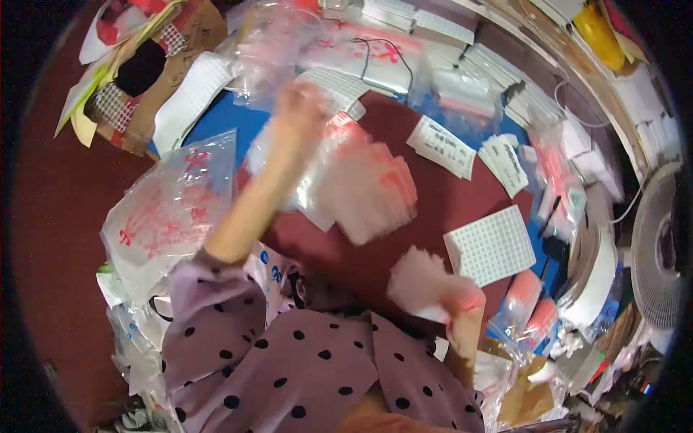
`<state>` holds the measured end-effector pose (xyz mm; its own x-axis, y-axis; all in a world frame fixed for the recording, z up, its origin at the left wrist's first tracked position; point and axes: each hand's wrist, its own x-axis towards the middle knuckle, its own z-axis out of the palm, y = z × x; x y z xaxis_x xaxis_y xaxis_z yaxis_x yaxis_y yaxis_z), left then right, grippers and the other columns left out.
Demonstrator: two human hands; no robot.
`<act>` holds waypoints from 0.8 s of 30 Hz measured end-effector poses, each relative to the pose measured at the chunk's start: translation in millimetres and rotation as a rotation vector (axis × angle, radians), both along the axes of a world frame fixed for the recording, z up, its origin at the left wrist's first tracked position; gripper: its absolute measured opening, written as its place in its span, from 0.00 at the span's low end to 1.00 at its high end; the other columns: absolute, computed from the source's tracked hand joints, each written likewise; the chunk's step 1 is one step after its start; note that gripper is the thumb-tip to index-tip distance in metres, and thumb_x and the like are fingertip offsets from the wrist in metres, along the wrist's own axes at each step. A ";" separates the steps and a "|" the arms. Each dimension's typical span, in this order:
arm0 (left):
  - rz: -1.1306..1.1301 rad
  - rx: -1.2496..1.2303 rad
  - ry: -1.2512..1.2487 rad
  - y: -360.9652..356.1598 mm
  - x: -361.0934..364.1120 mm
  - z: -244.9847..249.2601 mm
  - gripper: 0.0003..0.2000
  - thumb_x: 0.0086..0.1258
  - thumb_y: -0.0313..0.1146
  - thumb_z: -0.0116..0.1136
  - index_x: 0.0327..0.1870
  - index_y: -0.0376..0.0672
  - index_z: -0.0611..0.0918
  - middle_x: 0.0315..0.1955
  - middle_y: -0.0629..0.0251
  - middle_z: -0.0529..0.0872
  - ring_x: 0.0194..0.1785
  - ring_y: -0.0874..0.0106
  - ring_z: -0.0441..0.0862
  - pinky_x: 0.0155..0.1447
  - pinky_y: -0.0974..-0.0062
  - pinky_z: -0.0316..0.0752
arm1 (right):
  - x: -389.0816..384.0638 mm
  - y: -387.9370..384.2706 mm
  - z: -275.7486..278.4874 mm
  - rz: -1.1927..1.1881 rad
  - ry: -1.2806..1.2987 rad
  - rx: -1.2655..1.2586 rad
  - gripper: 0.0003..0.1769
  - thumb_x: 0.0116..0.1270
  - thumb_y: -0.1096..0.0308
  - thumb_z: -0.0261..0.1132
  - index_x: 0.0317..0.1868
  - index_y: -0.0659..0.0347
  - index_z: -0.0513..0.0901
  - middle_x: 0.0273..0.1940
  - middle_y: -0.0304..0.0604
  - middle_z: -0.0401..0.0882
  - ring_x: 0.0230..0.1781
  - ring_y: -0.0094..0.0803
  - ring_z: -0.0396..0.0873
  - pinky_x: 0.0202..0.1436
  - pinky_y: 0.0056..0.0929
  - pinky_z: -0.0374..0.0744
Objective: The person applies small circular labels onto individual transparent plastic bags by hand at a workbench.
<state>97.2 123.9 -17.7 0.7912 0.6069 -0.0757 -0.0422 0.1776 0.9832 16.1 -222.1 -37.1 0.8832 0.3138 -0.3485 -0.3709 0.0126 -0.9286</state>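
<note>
Left hand (299, 108), blurred, reaches over the middle of the surface (433, 209) and looks to grip a clear bag (354, 173) trailing toward the near edge. Right hand (465, 307), by the near edge, pinches a small packet (422, 278) below-right of the bag.

Over the dark red table (433, 209), the left hand (302, 108) is raised and blurred, gripping a bunch of clear red-printed bags (361, 184). The right hand (465, 299) pinches a small pale bag (419, 278), just beside a white dotted sheet (491, 245).
</note>
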 end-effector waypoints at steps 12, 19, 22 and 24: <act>-1.338 -0.402 0.278 -117.3 -102.5 -58.9 0.23 0.64 0.36 0.58 0.58 0.38 0.71 0.55 0.68 0.73 0.54 0.73 0.72 0.60 0.73 0.66 | 36.6 64.1 18.3 0.047 -0.930 -0.521 0.21 0.38 0.74 0.73 0.37 0.60 0.78 0.38 0.43 0.77 0.38 0.37 0.74 0.40 0.31 0.73; -0.666 -0.454 0.229 -130.7 -108.9 -55.4 0.15 0.66 0.33 0.54 0.52 0.35 0.76 0.44 0.69 0.79 0.48 0.80 0.74 0.51 0.79 0.70 | 29.5 65.0 -39.7 -0.081 -0.313 -0.231 0.06 0.57 0.77 0.65 0.32 0.66 0.75 0.26 0.38 0.77 0.27 0.20 0.72 0.31 0.21 0.72; -0.672 -0.635 0.295 -122.1 -107.5 -57.9 0.16 0.67 0.34 0.53 0.53 0.35 0.75 0.46 0.68 0.79 0.48 0.80 0.75 0.50 0.80 0.71 | 28.0 64.9 -28.8 -0.153 -0.246 -0.237 0.02 0.59 0.78 0.63 0.31 0.65 0.77 0.26 0.38 0.78 0.25 0.19 0.73 0.28 0.20 0.71; -0.654 -0.729 0.267 -117.4 -104.8 -52.6 0.17 0.67 0.35 0.53 0.53 0.35 0.75 0.47 0.68 0.79 0.48 0.80 0.75 0.49 0.80 0.71 | 26.0 63.6 -32.7 -0.157 -0.502 -0.517 0.05 0.56 0.76 0.66 0.28 0.65 0.77 0.24 0.39 0.77 0.22 0.24 0.73 0.26 0.22 0.70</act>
<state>-7.6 6.5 -70.3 0.8548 -0.2041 -0.4771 0.4835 0.6472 0.5894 42.1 -158.5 -69.8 0.9963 0.0757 0.0404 0.0706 -0.4551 -0.8877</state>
